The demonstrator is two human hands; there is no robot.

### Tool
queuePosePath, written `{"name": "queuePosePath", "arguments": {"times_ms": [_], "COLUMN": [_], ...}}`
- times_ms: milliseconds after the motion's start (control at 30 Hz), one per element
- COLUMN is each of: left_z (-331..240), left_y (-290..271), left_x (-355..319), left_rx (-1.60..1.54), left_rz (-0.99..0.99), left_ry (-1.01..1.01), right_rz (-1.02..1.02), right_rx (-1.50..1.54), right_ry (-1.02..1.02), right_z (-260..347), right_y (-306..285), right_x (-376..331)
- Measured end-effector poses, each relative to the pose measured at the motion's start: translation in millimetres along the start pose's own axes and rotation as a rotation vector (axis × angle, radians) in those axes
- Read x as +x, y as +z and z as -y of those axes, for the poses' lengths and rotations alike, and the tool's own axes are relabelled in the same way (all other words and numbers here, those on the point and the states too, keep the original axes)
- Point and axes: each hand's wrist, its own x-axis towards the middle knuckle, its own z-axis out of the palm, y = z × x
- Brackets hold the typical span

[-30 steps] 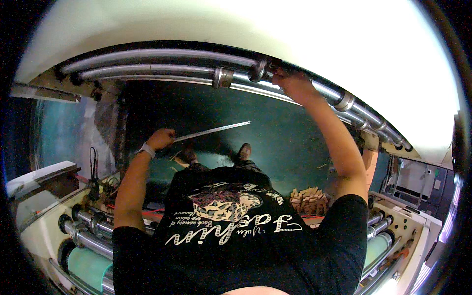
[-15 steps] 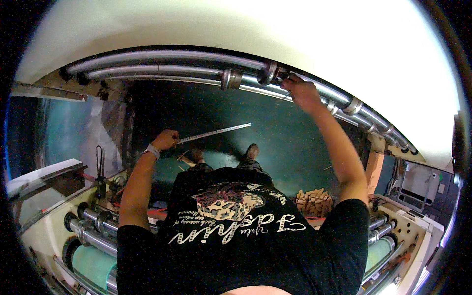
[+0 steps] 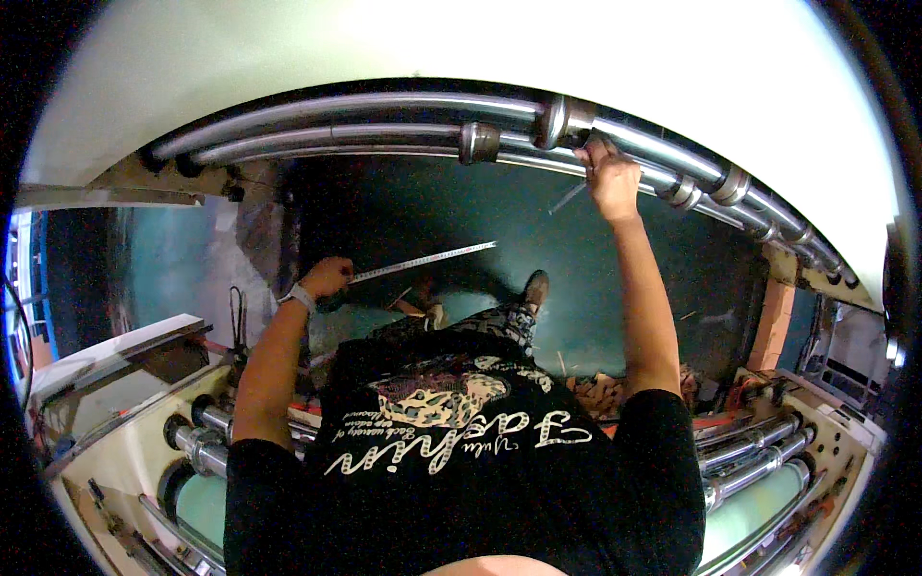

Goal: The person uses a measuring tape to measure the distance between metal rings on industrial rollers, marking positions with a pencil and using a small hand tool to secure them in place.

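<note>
My left hand (image 3: 328, 277) is closed around one end of a tape measure (image 3: 423, 260); its white, marked blade sticks out to the right above the floor. Whether a case sits inside the fist is hidden. Up at the machine, my right hand (image 3: 613, 178) is closed on a thin silver metal rod (image 3: 569, 199), whose free end points down and left. Its fingertips are at the upper polished shaft (image 3: 663, 154), just right of a metal collar (image 3: 554, 122). The fingers hide any contact there. Another collar (image 3: 478, 143) sits on the lower shaft.
A large pale machine cover (image 3: 432, 38) curves over the shafts. Behind me stands another machine part with metal rollers (image 3: 754, 470) and a green cylinder (image 3: 202, 504). Wood-coloured pieces (image 3: 600, 394) lie on the dark green floor (image 3: 595, 288) near my feet.
The right hand has turned, and the thin metal rod now shows below it. The left hand still holds the tape measure out. The whole view has shifted, with the shafts lying further right.
</note>
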Motion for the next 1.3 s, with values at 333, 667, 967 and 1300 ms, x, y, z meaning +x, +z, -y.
{"name": "queuePosePath", "arguments": {"times_ms": [333,667,967,1300], "left_z": [4,22,22,4], "left_y": [-48,-66,-46,-1], "left_x": [12,-6,13,-2], "left_rx": [0.05,0.213,0.473,0.204], "left_rz": [0.081,0.143,0.243,0.264], "left_ry": [0.139,0.074,-0.015,-0.101], "right_rz": [0.48,0.757,1.097,1.346], "right_rx": [0.181,0.844,1.216,1.143], "right_ry": [0.006,0.016,0.216,0.294], "right_z": [-59,-60,-73,-63], "right_y": [12,-13,-18,-50], "right_x": [-4,40,51,73]}}
